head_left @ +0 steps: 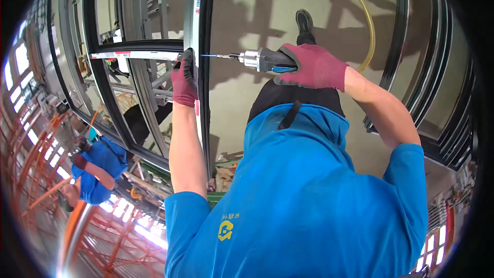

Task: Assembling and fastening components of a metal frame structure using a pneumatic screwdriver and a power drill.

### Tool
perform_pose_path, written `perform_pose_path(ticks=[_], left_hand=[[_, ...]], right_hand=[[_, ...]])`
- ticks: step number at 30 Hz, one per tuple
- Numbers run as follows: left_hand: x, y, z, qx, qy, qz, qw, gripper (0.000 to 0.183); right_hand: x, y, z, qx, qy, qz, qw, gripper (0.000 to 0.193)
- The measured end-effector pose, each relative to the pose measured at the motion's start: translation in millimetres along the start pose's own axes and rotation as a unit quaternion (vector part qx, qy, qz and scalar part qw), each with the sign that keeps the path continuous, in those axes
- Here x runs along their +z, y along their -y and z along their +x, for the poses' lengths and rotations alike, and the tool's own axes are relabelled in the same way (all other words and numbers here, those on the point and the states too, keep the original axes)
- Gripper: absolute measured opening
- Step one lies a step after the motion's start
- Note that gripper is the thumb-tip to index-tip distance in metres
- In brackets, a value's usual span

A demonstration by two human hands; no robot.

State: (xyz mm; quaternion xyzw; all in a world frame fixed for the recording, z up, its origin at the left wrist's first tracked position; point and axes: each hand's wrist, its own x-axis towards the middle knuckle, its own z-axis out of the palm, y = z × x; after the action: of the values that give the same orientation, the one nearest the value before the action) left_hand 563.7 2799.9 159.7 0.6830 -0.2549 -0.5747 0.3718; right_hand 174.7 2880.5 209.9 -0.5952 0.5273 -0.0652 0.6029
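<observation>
My right hand (311, 67), in a maroon and grey work glove, is closed around a dark power drill (267, 60) with a silver collar and a blue strip on its side. Its thin drill bit (222, 56) points left, and the tip is at the outer side of a dark metal frame (206, 87). My left hand (185, 78), gloved alike, grips that frame's upright bar where a white-taped crossbar (136, 55) meets it. Part of its fingers is hidden behind the bar.
A yellow hose (369, 25) curves over the floor at the upper right. More dark frames (442, 72) stand along the right side. Beyond the frame on the left, a co-worker in a blue shirt (105, 162) bends among orange metal structures (38, 175).
</observation>
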Motion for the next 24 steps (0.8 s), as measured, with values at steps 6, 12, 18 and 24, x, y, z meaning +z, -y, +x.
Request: perform_pose_path(ticks=[6, 12, 18, 24], left_hand=[[-14, 2, 9, -0.041, 0.043, 0.049, 0.997, 0.042], [-37, 15, 34, -0.058, 0.067, 0.024, 0.996, 0.040], [-49, 15, 39, -0.061, 0.075, -0.020, 0.995, 0.037], [-43, 13, 35, -0.071, 0.053, -0.020, 0.996, 0.039]], right_hand=[[19, -19, 3, -0.011, 0.005, -0.002, 1.000, 0.078], [34, -22, -5, -0.018, -0.026, 0.030, 0.999, 0.076], [37, -21, -8, -0.023, -0.026, 0.040, 0.999, 0.075], [39, -19, -7, -0.019, -0.028, 0.052, 0.998, 0.070]])
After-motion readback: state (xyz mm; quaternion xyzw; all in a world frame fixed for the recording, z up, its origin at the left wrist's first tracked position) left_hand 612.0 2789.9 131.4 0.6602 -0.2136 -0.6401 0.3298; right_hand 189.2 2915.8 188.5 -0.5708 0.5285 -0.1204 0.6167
